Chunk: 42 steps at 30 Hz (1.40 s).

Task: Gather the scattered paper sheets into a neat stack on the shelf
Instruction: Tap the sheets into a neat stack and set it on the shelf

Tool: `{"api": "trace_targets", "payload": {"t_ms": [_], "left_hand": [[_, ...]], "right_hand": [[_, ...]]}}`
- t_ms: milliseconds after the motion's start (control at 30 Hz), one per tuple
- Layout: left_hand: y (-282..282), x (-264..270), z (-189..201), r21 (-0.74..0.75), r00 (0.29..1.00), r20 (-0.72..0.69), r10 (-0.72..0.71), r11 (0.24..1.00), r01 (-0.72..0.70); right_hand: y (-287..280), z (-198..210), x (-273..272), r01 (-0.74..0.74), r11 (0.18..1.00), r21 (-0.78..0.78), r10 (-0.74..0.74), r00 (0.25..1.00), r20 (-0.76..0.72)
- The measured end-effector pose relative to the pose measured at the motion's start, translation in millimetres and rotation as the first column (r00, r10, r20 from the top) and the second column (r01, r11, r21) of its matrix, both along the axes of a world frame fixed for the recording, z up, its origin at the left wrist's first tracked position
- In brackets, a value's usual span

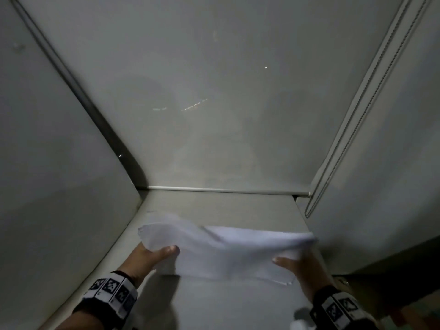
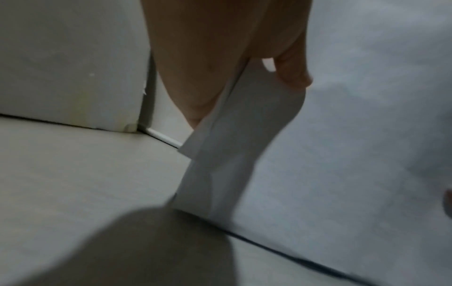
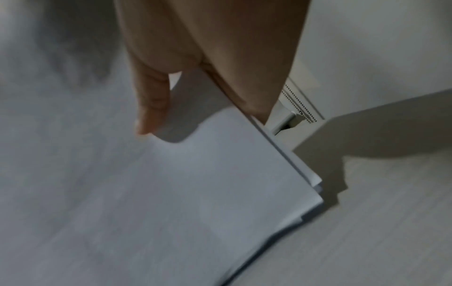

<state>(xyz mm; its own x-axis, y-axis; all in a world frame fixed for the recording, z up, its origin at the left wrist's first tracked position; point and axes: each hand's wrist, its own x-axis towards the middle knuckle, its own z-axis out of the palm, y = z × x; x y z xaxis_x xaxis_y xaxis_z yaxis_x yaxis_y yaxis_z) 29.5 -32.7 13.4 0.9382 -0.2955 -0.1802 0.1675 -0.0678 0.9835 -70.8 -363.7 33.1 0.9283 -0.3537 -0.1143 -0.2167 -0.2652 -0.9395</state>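
Home or office window nook: roller blind (image 1: 214, 103), bead chain (image 1: 357, 103), pale sill (image 1: 226, 206).

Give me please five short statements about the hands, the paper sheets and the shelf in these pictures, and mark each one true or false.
1. Both hands hold the paper sheets. True: the left hand grips the left edge and the right hand the right edge.
2. The sheets are coloured red. False: they are white.
3. The sheets lie in one flush, squared stack. False: at the right edge their corners are fanned and offset.
4. A beaded cord hangs at the right side of the shelf. True.
5. The left hand is off the paper, with its thumb free. False: its thumb presses on top of the sheets.
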Motion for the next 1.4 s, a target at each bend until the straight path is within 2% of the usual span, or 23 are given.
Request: {"api": "trace_targets", "payload": {"t_ms": [67,100,233,333,433,533,667,767,900,1033,1200,1266,1333,1400], "left_hand": [[2.7,3.3,0.6,-0.085,0.998,-0.016,0.058,0.995,-0.060],[4.2,3.7,4.6,-0.104,0.999,-0.013,0.048,0.993,-0.049],[17.4,6.3,11.0,-0.105,0.997,0.010,-0.071,0.992,0.071],[16.6,-0.6,2.5,-0.062,0.995,-0.023,-0.100,0.993,0.099],[9.7,-5.4,-4.9,-0.058,1.000,-0.007,-0.028,0.998,0.027],[8.6,2.8,6.2,-0.112,0.997,0.065,0.045,0.993,-0.038],[13.8,9.6,22.5,-0.149,0.989,0.139,0.041,0.989,-0.020],[11.5,4.6,11.2,-0.058,0.996,0.089,0.031,0.998,-0.026],[6.7,-7.8,-12.8,0.088,0.999,0.006,0.039,0.995,-0.039],[6.5,-3.7,-5.6,0.007,0.995,0.060,0.077,0.997,-0.078],[3.0,6.2,34.7,-0.064,0.983,0.166,0.076,0.996,-0.066],[3.2,6.7,34.5,-0.088,0.986,0.159,0.057,0.995,-0.043],[6.0,2.9,17.6,-0.059,0.993,0.119,0.002,0.998,0.005],[5.5,-1.9,-0.1,-0.006,0.999,0.026,-0.044,0.999,0.044]], "right_hand": [[-1.2,2.9,1.0,0.085,0.984,0.156,-0.087,0.996,0.004],[-4.3,4.3,0.3,0.101,0.982,0.163,-0.103,0.995,0.004],[-5.5,6.6,-1.8,0.077,0.992,0.096,-0.076,0.997,-0.020],[3.7,-1.5,-6.4,0.032,0.998,0.055,-0.028,0.997,-0.074],[2.7,-8.5,-5.2,0.084,0.988,0.133,-0.084,0.996,-0.004],[-0.3,7.7,-1.7,0.102,0.979,0.175,-0.116,0.991,0.071],[-1.7,14.8,2.4,0.141,0.969,0.205,-0.170,0.976,0.133],[4.6,4.3,-0.9,0.173,0.972,0.158,-0.194,0.973,0.125],[14.9,-16.3,-11.1,0.174,0.963,0.203,-0.174,0.985,-0.018],[7.5,-13.7,-4.6,0.230,0.965,0.122,-0.234,0.972,0.024],[-3.2,13.4,4.1,0.259,0.964,0.060,-0.266,0.948,0.175],[-6.9,0.7,3.1,0.275,0.959,-0.063,-0.262,0.952,0.159],[-4.6,-18.6,-1.1,0.262,0.946,-0.189,-0.242,0.962,0.126],[3.3,-29.8,-6.8,0.265,0.956,-0.127,-0.268,0.963,-0.009]]}}
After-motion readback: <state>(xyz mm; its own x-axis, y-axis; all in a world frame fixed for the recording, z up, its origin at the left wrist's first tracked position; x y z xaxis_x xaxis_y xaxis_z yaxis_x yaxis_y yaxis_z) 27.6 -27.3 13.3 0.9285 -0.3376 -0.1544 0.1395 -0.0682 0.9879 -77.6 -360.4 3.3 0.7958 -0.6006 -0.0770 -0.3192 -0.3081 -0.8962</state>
